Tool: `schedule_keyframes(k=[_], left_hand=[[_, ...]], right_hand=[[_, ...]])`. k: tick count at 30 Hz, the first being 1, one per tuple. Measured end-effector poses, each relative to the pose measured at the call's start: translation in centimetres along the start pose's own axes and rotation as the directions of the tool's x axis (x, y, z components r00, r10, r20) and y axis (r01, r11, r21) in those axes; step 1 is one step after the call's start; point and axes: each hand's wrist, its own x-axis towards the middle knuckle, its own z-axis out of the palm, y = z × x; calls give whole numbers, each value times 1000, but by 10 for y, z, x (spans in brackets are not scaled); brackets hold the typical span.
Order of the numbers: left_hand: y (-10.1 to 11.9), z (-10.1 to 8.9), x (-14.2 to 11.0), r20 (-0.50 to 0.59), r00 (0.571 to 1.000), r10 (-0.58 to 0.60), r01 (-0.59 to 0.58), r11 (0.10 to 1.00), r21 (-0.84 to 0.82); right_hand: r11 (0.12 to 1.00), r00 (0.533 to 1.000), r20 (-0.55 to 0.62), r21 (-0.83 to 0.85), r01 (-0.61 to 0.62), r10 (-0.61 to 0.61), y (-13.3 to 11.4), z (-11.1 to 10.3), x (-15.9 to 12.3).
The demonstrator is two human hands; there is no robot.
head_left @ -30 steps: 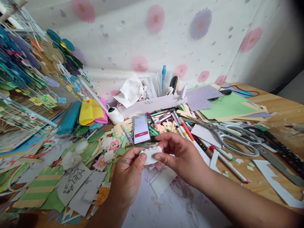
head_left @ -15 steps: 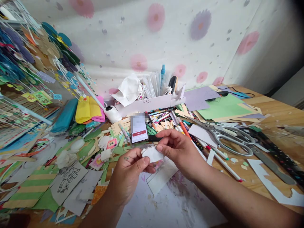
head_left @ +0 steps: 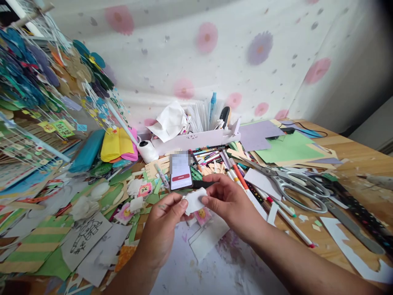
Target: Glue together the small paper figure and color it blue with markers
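Note:
Between my two hands is a small piece of white paper [head_left: 195,201] with a ragged edge. My left hand [head_left: 167,221] pinches its left end between thumb and fingers. The right end is pinched by my right hand [head_left: 225,200]. Just below the paper lies a small card with a pink and yellow drawing [head_left: 202,216]. Under my hands, a folded translucent white sheet [head_left: 208,237] rests on a larger white sheet [head_left: 184,270] smudged with purple. A phone [head_left: 181,171] with a lit screen stands just beyond my fingers.
Large scissors [head_left: 294,184] and a grey-handled knife [head_left: 353,221] lie at the right. Pens [head_left: 239,176] fill the middle behind my right hand. A white organiser box [head_left: 190,141] stands by the wall. Paper scraps and drawings [head_left: 87,233] cover the left side, beneath hanging paper decorations [head_left: 61,73].
The white paper has turned and tilted in my fingers, uncovering more of the pink drawing below. My right hand has shifted slightly. The whole view has tipped up a little.

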Motion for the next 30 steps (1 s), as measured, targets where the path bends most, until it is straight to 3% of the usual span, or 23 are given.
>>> schedule_keyframes(k=[9, 11, 14, 17, 21, 25, 30], left_hand=[[1, 4, -1, 63, 998, 4, -1, 999, -36], [1, 4, -2, 91, 995, 33, -35, 999, 21], [1, 3, -2, 61, 986, 157, -167, 958, 233], [3, 0, -5, 40, 938, 344, -323, 831, 453], [8, -3, -8, 133, 846, 517, -477, 621, 622], [10, -2, -9, 227, 754, 617, -595, 493, 635], [8, -3, -7, 267, 682, 681, -672, 438, 597]], right_hand=[[998, 1000, -28, 63, 13, -12, 1, 2, 2], [998, 998, -32, 36, 56, -55, 3, 1, 2], [985, 986, -10, -38, 166, -167, 4, 1, 0], [936, 952, 17, -178, 304, -306, 4, 1, -4], [833, 891, 81, -323, 448, -447, 1, -1, -7], [794, 851, 150, -307, 524, -504, -3, -3, -6], [779, 830, 166, -289, 557, -532, -3, -3, -6]])
